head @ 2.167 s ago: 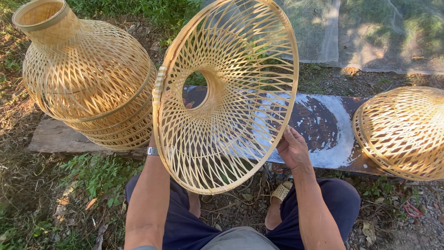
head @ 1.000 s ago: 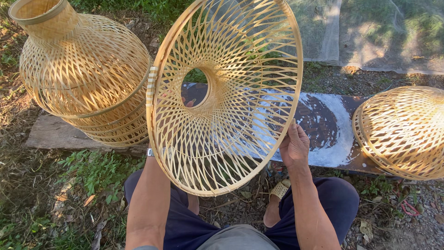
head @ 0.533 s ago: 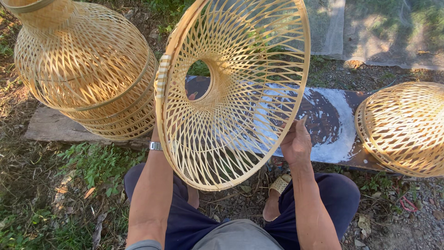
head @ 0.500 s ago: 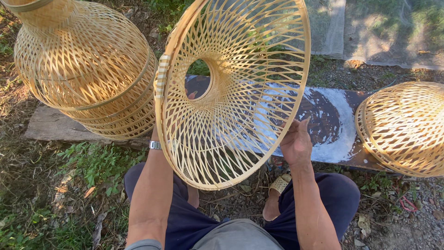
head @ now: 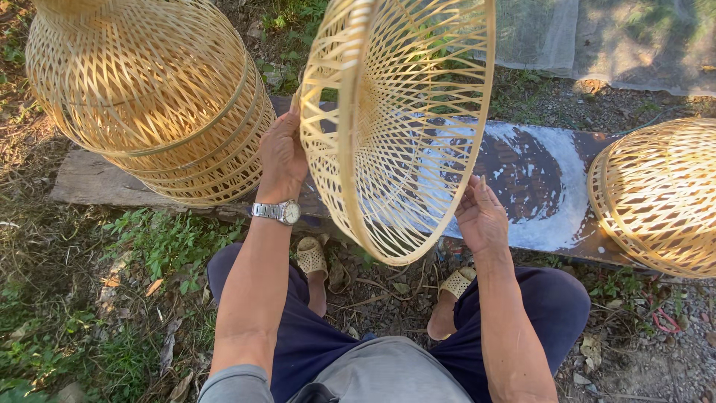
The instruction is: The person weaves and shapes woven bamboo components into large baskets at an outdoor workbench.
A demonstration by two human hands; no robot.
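— What has changed?
— The round woven bamboo frame has been turned more edge-on and raised.
— How is it held?
— Its left rim is gripped by the left hand; the lower right rim is pinched by the right hand, above the plank.
— What is seen around it?
— A large bamboo basket stands left, another basket right.

No packages, labels, signs or screens appear anywhere in this outdoor view, from the grass at lower left to the gravel at lower right; nothing printed or lettered shows in the frame.
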